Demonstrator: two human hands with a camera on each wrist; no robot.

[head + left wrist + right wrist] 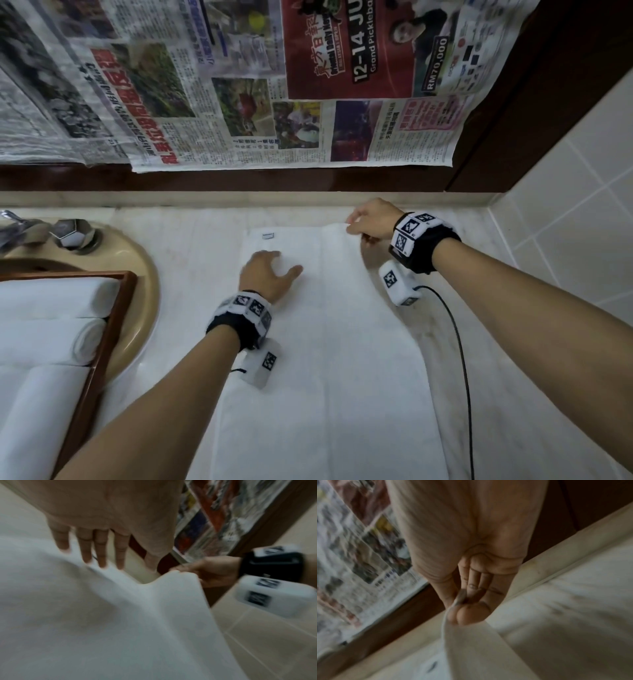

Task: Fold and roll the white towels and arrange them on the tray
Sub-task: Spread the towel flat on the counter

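Observation:
A white towel (325,359) lies spread lengthwise on the marble counter, with a small label near its far left corner. My left hand (270,270) rests flat on the towel's far left part, fingers straight (101,550). My right hand (363,222) pinches the towel's far right corner between thumb and fingers and lifts it a little off the counter (460,609). At the left edge a wooden tray (113,329) holds three rolled white towels (51,335).
A beige sink (144,291) with a chrome tap (72,233) sits under the tray at left. Newspaper sheets (239,85) hang over the dark wood back wall. Tiled wall (565,205) closes the right side. A black cable (459,359) trails from my right wrist.

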